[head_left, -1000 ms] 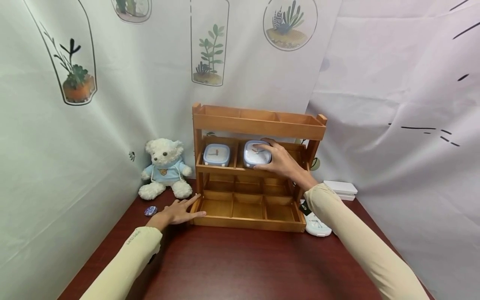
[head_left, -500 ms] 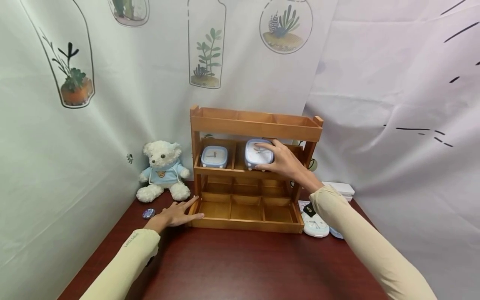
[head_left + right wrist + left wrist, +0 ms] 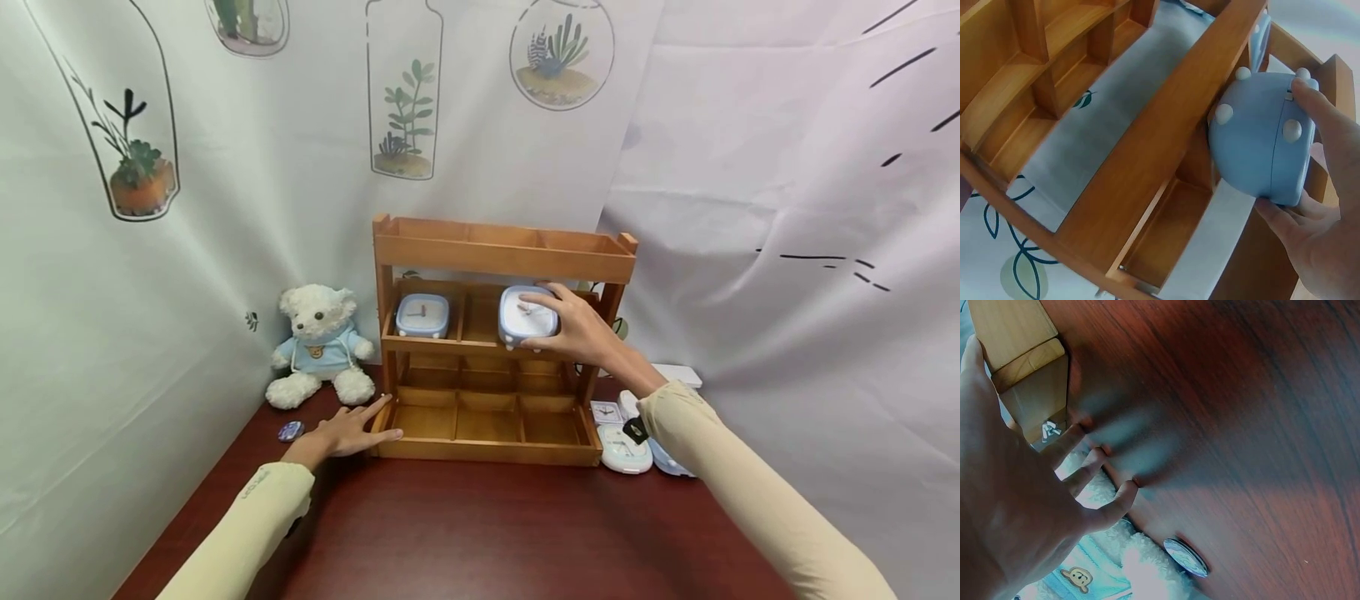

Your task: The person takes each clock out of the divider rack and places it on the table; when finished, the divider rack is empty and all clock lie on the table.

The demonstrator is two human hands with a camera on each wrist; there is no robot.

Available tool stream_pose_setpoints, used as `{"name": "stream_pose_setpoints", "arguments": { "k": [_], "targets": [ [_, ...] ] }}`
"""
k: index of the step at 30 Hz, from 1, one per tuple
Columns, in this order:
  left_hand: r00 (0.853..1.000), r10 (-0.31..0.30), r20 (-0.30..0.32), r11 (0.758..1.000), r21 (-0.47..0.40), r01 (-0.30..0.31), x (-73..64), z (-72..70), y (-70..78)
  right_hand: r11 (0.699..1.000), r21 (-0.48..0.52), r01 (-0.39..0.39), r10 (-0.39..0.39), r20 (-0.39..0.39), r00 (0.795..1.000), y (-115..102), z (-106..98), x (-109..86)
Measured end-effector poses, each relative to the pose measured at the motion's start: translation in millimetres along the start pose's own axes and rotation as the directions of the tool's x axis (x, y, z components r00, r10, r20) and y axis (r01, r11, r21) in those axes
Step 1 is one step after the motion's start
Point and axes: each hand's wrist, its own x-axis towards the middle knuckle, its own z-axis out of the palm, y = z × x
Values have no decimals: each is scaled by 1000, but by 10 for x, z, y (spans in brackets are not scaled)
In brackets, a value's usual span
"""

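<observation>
In the head view my right hand [image 3: 577,327] grips a blue alarm clock [image 3: 517,313] with a white face at the middle tier of a wooden shelf [image 3: 487,451]. Seen from the right wrist, the same alarm clock [image 3: 1257,134] shows its blue underside with white feet, held between thumb and fingers. A matching blue clock [image 3: 422,317] stands in the left compartment of that tier. My left hand [image 3: 345,432] lies spread at the shelf's lower left corner. In the left wrist view its fingertips [image 3: 1127,487] touch the table and the thumb reaches the shelf's wooden edge [image 3: 1029,362].
A white teddy bear [image 3: 318,346] in a light blue hoodie sits left of the shelf. A small round patterned item [image 3: 291,431] lies before it. Right of the shelf are a white round clock [image 3: 626,450], a small square clock [image 3: 606,412] and a blue item [image 3: 670,460].
My right hand has shifted the gripped alarm clock to the right along the middle tier, away from the other blue clock. The left hand stays at the shelf corner.
</observation>
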Motion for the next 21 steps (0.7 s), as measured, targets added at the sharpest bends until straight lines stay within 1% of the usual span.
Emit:
{"name": "stream_pose_setpoints", "arguments": {
  "k": [4, 10, 12, 15, 16, 18, 21],
  "targets": [
    [1000, -3, 5, 1000, -4, 3, 4, 7, -9, 1000, -8, -6, 7, 4, 1000, 13, -52, -106],
    [1000, -2, 13, 1000, 1, 2, 4, -5, -5, 1000, -15, 27, -27, -11, 1000, 67, -139, -300],
    [1000, -8, 10, 1000, 0, 8, 21, 10, -26, 999, -19, 42, -42, -16, 999, 93, -170, -377],
    [1000, -8, -6, 1000, 0, 8, 56, 28, -55, 999, -25, 44, -44, -6, 999, 124, -223, -501],
    [1000, -15, -5, 1000, -5, 15, 49, 24, -47, 999, -26, 44, -45, -4, 999, 135, -238, -543],
    [1000, -10, -7, 1000, -4, 10, 23, 6, -18, 999, -26, 44, -44, 0, 999, 158, -268, -629],
    [1000, -6, 3, 1000, -3, 6, -45, -29, 40, 999, -30, 37, -36, 20, 999, 190, -312, -764]
  ]
}}
